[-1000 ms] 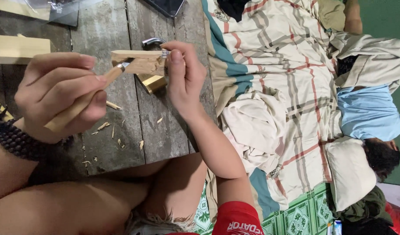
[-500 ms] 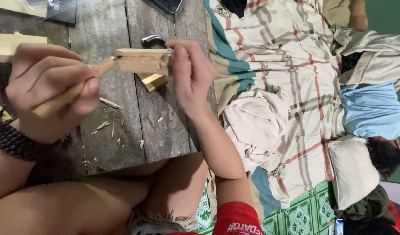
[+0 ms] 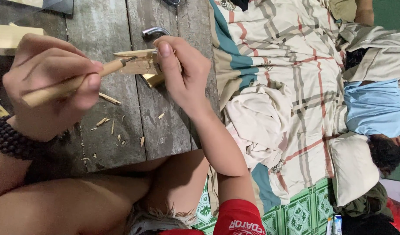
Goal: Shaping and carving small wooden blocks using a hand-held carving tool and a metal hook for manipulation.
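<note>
- Left hand (image 3: pixel 47 87) closes in a fist around a wooden-handled tool (image 3: pixel 69 86), its tip on a small wood block (image 3: pixel 139 65).
- Right hand (image 3: pixel 187 74), at the block's 3 o'clock, pinches it.
- Wood shavings (image 3: pixel 105 122) lie at its 6 o'clock.

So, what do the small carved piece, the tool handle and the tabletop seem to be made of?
Small carved piece: pale bare wood, by its grain lines and the shavings below. Tool handle: smooth light wood, perhaps varnished; hard to tell. Tabletop: grey weathered wooden planks, unfinished, with gaps between boards.
</note>
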